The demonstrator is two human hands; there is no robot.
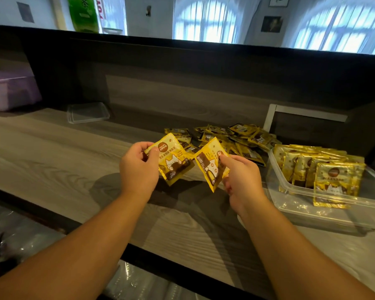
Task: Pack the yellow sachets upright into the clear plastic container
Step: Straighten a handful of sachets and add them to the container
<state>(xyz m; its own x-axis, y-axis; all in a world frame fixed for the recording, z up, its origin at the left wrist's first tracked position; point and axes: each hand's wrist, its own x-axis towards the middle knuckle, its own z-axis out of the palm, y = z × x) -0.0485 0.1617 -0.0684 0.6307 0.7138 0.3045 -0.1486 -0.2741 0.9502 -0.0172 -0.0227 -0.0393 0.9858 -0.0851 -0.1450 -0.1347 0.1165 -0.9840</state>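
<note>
- Here the left hand (139,167) pinches one yellow sachet (171,161) above the wooden counter (52,152).
- The right hand (240,176) pinches a second sachet (210,163).
- Upright sachets (333,182) fill the clear plastic container (301,204) at right.

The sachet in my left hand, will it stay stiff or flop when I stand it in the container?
Probably semi-stiff: the sachet keeps flat, pinched by one corner in the left hand. Likely light. It may tip unless leaned on the upright sachets.
</note>
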